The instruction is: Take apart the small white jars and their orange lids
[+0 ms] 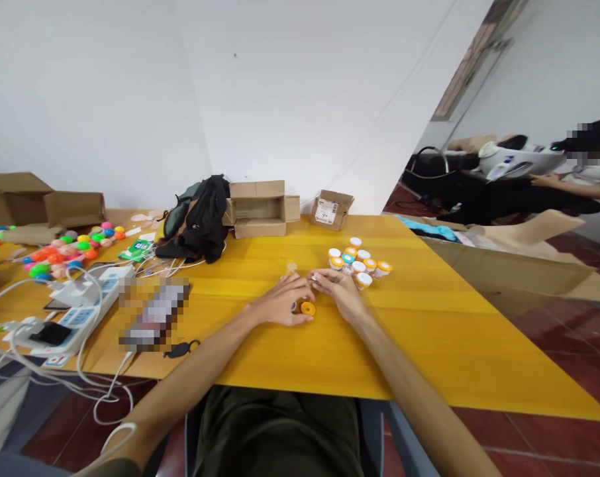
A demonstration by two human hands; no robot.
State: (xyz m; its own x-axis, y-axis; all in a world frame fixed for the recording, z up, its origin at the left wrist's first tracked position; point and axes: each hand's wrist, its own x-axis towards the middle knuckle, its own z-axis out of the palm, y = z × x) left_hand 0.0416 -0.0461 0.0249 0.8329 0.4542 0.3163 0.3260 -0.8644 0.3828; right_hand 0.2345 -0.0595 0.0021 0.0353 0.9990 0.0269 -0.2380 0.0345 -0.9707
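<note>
Near the middle of the table my left hand (286, 301) curves its thumb and fingers around a round orange lid (308, 309). Whether a jar is beneath the lid I cannot tell. My right hand (340, 289) is just to the right, its thumb and fingertips pinched together on something small and whitish, too small to name. The fingertips of both hands nearly meet. Beyond my right hand stands a cluster of several small clear jars with white, orange and teal lids (358, 267). A small pale disc (291, 267) lies just past my left fingers.
Behind are an open cardboard box (259, 210), a smaller box (331, 209) and a black bag (203, 222). At left lie a phone (155, 315), a power strip (89, 311) with cables and colourful balls (61, 255). Another person (593, 172) sits at far right.
</note>
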